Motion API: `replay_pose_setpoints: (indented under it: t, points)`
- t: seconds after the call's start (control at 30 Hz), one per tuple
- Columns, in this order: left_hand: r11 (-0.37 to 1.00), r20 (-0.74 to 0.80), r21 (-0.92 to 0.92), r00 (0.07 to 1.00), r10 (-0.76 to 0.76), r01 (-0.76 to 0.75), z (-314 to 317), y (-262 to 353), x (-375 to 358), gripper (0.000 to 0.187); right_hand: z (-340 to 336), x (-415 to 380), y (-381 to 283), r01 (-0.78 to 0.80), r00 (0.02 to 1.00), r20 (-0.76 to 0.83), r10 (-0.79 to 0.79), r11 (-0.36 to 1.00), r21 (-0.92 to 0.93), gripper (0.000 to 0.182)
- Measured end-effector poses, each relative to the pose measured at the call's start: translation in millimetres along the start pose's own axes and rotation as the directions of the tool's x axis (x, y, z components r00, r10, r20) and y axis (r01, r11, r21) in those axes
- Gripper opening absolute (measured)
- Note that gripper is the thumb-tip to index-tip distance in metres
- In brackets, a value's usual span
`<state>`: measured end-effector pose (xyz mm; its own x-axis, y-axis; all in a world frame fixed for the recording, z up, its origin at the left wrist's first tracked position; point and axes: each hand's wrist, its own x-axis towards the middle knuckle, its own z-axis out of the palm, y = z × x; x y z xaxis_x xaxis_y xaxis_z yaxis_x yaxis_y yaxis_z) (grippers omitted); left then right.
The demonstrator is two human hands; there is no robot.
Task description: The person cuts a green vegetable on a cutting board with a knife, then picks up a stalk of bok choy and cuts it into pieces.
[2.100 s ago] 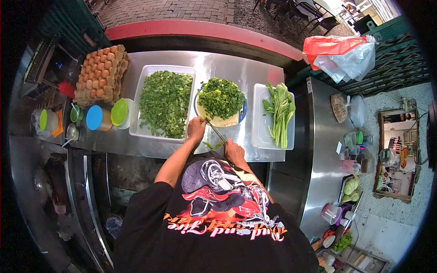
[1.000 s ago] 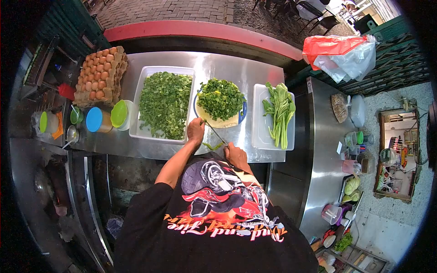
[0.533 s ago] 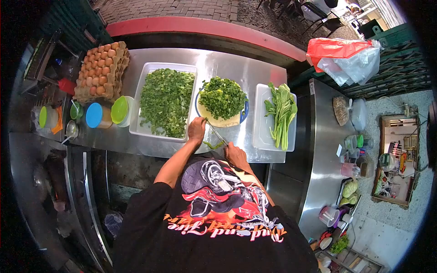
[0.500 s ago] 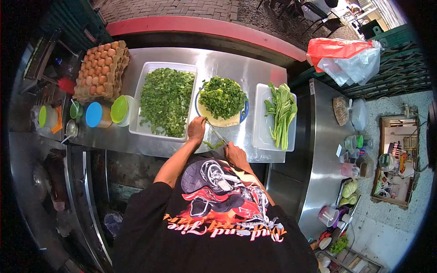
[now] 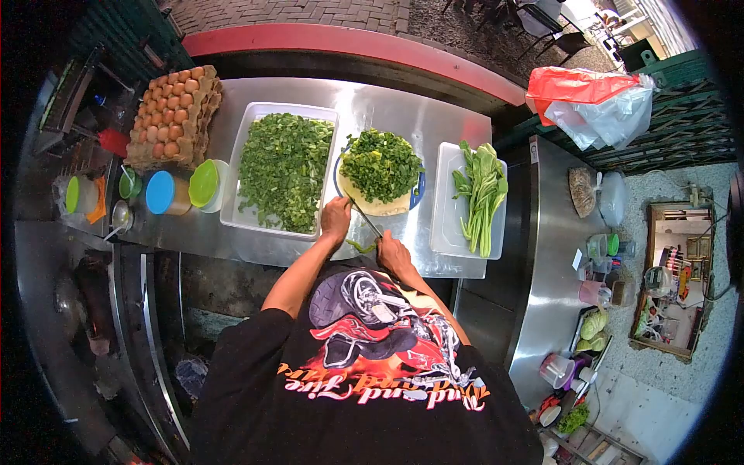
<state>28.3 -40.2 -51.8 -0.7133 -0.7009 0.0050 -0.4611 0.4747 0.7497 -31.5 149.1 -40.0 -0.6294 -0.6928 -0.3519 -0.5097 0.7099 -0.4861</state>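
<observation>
My right hand is closed around the handle of a knife at the counter's near edge. The blade slants up and left toward my left hand, whose fingers are closed by the tip; whether they pinch the blade is hard to see. Just beyond is a round cutting board with a blue rim, bearing a heap of chopped greens. Below the knife lies a green scrap. Left of my left hand, a white tray holds more chopped leaves.
A shallow clear tray on the right holds whole leafy greens. Stacked egg cartons, a blue-lidded tub and a green-lidded tub stand left. Plastic bags hang at the upper right.
My right hand has moved slightly up and left along the knife, nearer my left hand. Less of the knife shows between them. The whole view has shifted slightly.
</observation>
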Motion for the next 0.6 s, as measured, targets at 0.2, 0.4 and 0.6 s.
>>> replay_pose_setpoints:
  t: [0.2, 0.4, 0.6]
  points:
    - [1.0, 0.031, 0.008, 1.0, -0.001, 0.001, -0.6, 1.6, -0.1, 0.012, 2.9, 5.9, 2.7, -0.058, 0.996, 0.066, 0.051, 0.992, 0.11, 0.03]
    - [1.0, 0.031, -0.004, 1.0, 0.005, -0.004, 3.9, -3.5, 0.7, 0.012, -11.5, -12.3, -4.1, -0.114, 0.99, 0.088, 0.109, 0.992, 0.061, 0.031]
    - [1.0, -0.022, 0.004, 0.999, 0.024, -0.024, 4.6, -2.3, 1.3, 0.014, -14.3, -20.0, -6.0, -0.017, 1.0, -0.024, 0.016, 1.0, -0.018, 0.024]
